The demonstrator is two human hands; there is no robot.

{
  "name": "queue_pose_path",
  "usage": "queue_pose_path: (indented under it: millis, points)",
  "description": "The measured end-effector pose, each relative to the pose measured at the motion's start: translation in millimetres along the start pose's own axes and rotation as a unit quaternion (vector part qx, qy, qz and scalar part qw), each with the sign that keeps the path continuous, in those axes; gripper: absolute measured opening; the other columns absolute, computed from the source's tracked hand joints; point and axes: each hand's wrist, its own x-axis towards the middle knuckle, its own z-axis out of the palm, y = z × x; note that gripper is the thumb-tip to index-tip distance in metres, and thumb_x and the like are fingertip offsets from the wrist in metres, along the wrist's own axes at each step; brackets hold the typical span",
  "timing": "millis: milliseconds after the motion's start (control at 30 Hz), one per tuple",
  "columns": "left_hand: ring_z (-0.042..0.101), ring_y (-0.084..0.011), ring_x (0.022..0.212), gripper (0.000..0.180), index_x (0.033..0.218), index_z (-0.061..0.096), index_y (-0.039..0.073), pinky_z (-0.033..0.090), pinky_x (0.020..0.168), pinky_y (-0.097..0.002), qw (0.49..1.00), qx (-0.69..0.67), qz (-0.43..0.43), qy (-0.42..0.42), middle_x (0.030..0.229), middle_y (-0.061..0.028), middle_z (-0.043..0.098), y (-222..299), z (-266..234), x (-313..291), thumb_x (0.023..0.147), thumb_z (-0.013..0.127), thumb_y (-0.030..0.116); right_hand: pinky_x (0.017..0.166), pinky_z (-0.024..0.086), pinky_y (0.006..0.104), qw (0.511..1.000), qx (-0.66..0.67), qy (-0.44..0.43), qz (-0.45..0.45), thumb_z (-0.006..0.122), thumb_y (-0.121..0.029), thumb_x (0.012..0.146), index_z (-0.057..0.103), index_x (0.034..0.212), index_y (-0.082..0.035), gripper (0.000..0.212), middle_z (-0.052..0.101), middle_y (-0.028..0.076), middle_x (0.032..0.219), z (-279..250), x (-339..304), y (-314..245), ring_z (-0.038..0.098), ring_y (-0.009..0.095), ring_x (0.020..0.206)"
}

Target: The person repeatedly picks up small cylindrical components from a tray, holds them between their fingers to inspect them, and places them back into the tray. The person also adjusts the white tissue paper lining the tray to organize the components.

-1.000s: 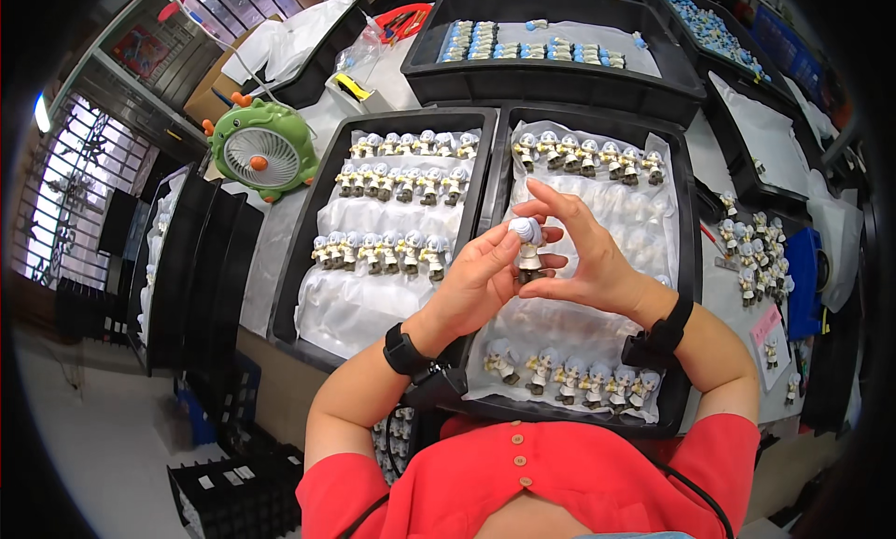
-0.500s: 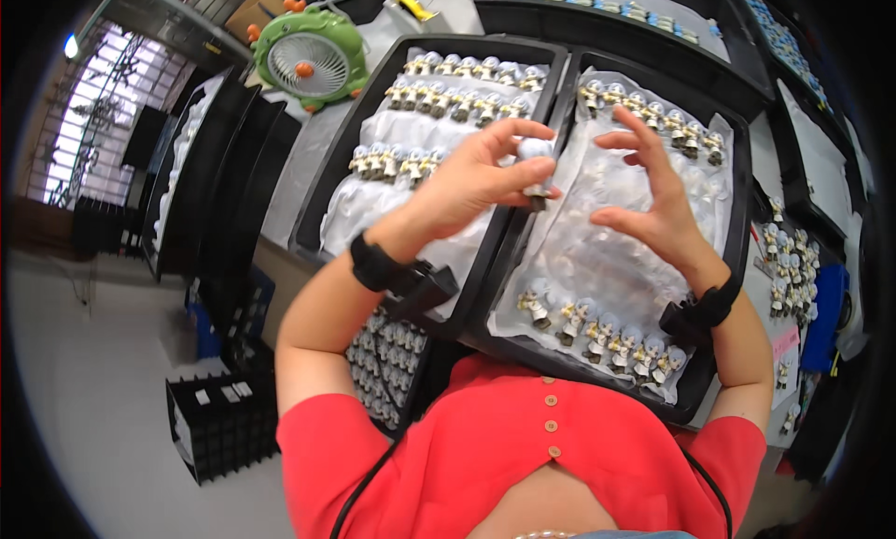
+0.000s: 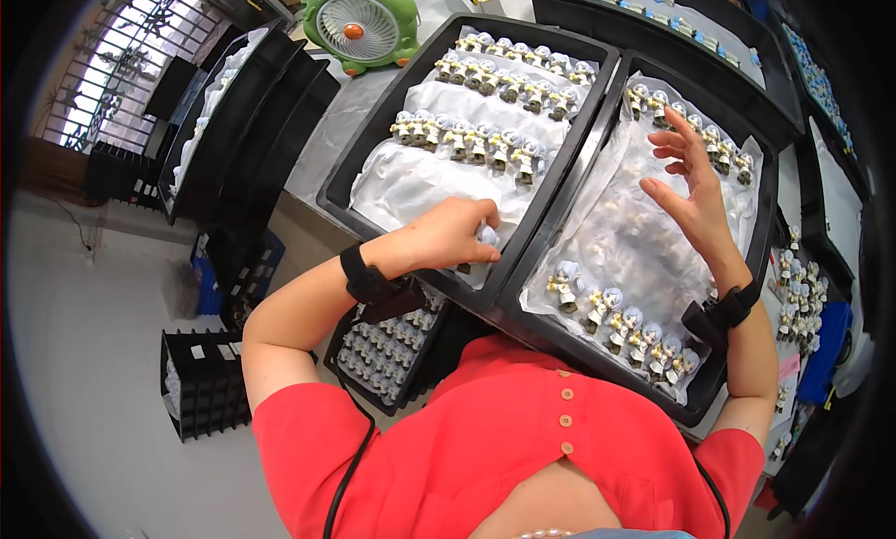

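Note:
Low over the near end of the left black tray (image 3: 338, 186), my left hand (image 3: 455, 233) pinches a small figurine (image 3: 487, 235) with a pale blue-white head. My fingers cover most of its body. Behind that hand, rows of like figurines (image 3: 467, 140) lie on white sheeting inside the tray. My right hand (image 3: 693, 180) hangs above the right black tray (image 3: 767, 259), thumb and fingers apart, holding nothing. Figurines line the far end of that tray, and another row (image 3: 627, 332) lies at its near end, with rumpled white sheeting (image 3: 607, 224) between.
A green fan (image 3: 362, 24) stands at the back left. More figurines cluster on the table at the right (image 3: 799, 287), beside a blue object (image 3: 827, 354). A lower tray (image 3: 392, 352) packed with figurines sits under the table's near edge. Another black tray (image 3: 672, 35) lies behind.
My left hand has carried the figurine from between the trays down and left to the left tray's near end. The right hand stays open above the right tray. The view has shifted.

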Motion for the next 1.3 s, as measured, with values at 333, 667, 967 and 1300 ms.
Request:
queue_pose_path:
  millis: [333,667,967,1300]
  points:
    - [0.064,-0.0279,0.074,0.04,0.102,0.054,0.003,0.049,0.065,-0.0362,0.999,-0.01,-0.009,-0.042,0.079,-0.0149,0.064,-15,9,-1,0.074,0.074,0.023,0.082,0.043,0.0288,0.999,-0.021,-0.016,0.038,0.069,-0.017,0.078,0.05,0.128,-0.013,0.054,0.061,0.004,0.106,-10,1,2,0.057,0.015,0.095]
    - [0.065,-0.0213,0.073,0.037,0.109,0.055,0.002,0.049,0.067,-0.0308,0.997,0.035,-0.013,-0.065,0.082,-0.0132,0.067,7,-38,-9,0.081,0.069,0.022,0.076,0.048,0.0368,0.889,-0.273,-0.338,0.143,0.073,-0.02,0.072,0.059,0.106,0.0,0.042,0.064,0.016,0.094,-82,-11,-36,0.061,0.03,0.089]
    - [0.062,-0.0156,0.073,0.033,0.109,0.057,0.002,0.049,0.069,-0.0285,0.96,-0.17,0.209,-0.08,0.079,-0.0091,0.065,88,-21,27,0.084,0.066,0.02,0.078,0.048,0.0398,0.754,-0.478,-0.406,0.196,0.075,-0.025,0.06,0.055,0.103,0.001,0.054,0.059,0.02,0.095,-89,-54,3,0.059,0.035,0.093]
    - [0.054,-0.0138,0.105,0.045,0.127,0.046,0.006,0.046,0.087,-0.0287,0.898,-0.372,0.219,-0.089,0.117,-0.0089,0.053,107,30,77,0.087,0.064,0.016,0.075,0.05,0.0368,0.798,-0.383,-0.39,0.255,0.075,-0.02,0.061,0.051,0.11,-0.002,0.058,0.061,0.02,0.098,-72,-12,-62,0.061,0.032,0.09]
